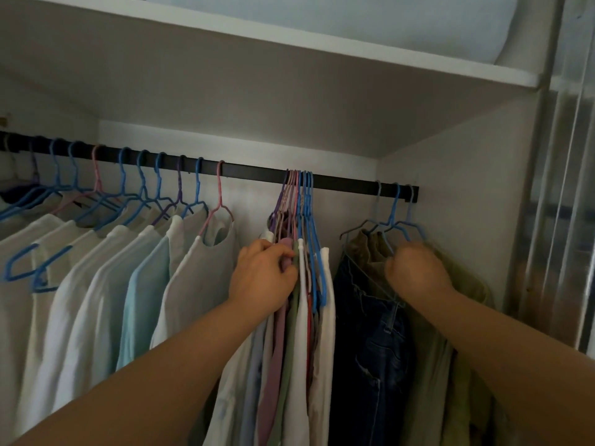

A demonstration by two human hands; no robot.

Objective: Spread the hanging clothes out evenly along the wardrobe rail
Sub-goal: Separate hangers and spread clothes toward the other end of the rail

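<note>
A black wardrobe rail runs from the left to the right wall. Pale shirts hang spaced out on blue, pink and purple hangers along its left half. In the middle, several garments sit bunched tight: mauve, green, white and red. My left hand grips the shoulders of this bunch from its left side. At the far right hang dark jeans and olive garments. My right hand, blurred, is closed on the olive garment's shoulder just under its blue hanger.
A white shelf runs overhead with a pale bundle on it. The wardrobe's right side wall stands close to the last hangers. A glass or mirrored door edge is at the far right. Bare rail shows on both sides of the bunch.
</note>
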